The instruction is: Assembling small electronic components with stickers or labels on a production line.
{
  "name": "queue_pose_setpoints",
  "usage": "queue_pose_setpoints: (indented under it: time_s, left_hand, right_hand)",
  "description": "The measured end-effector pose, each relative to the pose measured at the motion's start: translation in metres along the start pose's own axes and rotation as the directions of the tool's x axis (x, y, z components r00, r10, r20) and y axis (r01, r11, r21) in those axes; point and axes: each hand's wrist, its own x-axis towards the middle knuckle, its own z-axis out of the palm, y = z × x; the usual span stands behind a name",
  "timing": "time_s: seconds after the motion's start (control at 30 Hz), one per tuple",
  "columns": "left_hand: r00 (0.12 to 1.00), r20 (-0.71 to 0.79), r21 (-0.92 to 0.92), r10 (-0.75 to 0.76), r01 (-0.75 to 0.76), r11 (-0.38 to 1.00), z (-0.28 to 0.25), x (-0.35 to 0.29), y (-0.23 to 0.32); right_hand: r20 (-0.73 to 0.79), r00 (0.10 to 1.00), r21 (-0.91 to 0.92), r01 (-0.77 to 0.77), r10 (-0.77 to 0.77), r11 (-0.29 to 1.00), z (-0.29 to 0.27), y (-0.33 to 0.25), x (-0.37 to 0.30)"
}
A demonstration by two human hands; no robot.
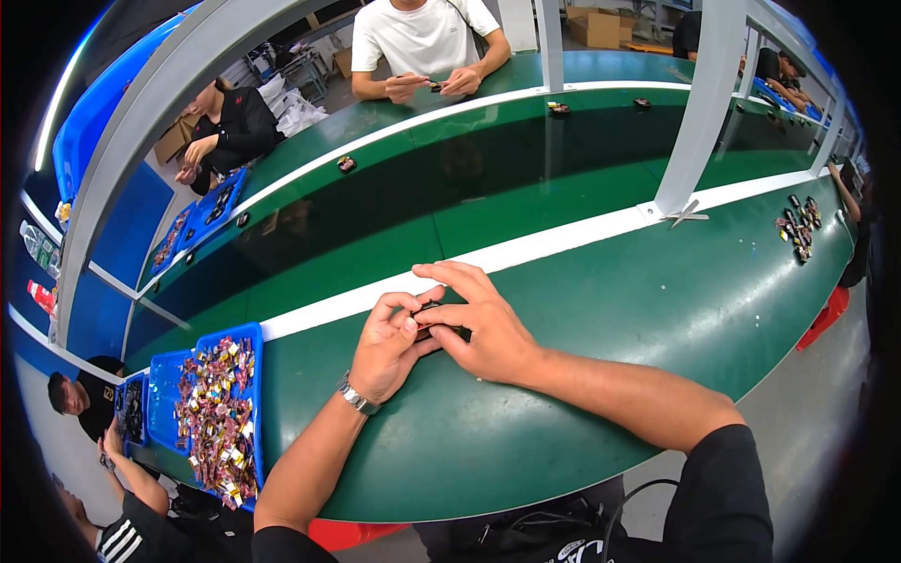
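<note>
By left hand (380, 355) and right hand (493, 330) a dark part (429, 306), likely light, best pinched edgewise, is clamped near the worktop's (582, 291) far edge.

A green tabletop (601, 328) carries a blue tray (257, 375) of small parts (221, 422) and a loose cluster of pieces (801, 228).

1. The small black part (427, 307) between my fingers (449, 315) is mostly covered by them, so I can't tell its full shape.
2. My black sleeves (723, 488) are cut off by the lower edge.
3. The desk (563, 413) hides most of the red seat (357, 535) near me.
4. In the blue tray (258, 375), the top pieces (221, 413) bury those beneath.
5. The upper edge cuts off the head of the white-shirted person (422, 42); the item (435, 87) they hold is too small to identify.
6. The clustered pieces (800, 228) at far right are too small to make out.
</note>
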Motion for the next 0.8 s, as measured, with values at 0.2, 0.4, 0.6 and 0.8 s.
queue_pose_setpoints:
  time_s: [0.2,0.4,0.6,0.8]
  left_hand:
    - [0.998,0.057,-0.159,0.026,-0.016,0.987,0.002,-0.001,-0.002]
    - [0.999,0.025,-0.176,-0.031,0.034,0.984,0.001,0.0,-0.002]
    - [0.998,0.05,-0.198,-0.034,0.043,0.979,0.0,0.001,-0.004]
    - [0.999,-0.026,-0.152,-0.031,0.027,0.988,0.007,0.001,-0.002]
  right_hand:
    - [-0.056,0.993,-0.026,0.098,-0.1,0.995,-0.006,-0.01,0.004]
    - [-0.115,0.988,-0.022,0.103,-0.105,0.994,-0.003,-0.006,0.003]
    - [-0.085,0.992,-0.029,0.095,-0.098,0.995,-0.005,-0.001,0.002]
    - [0.012,0.998,0.029,0.062,-0.062,0.998,-0.005,0.001,0.004]
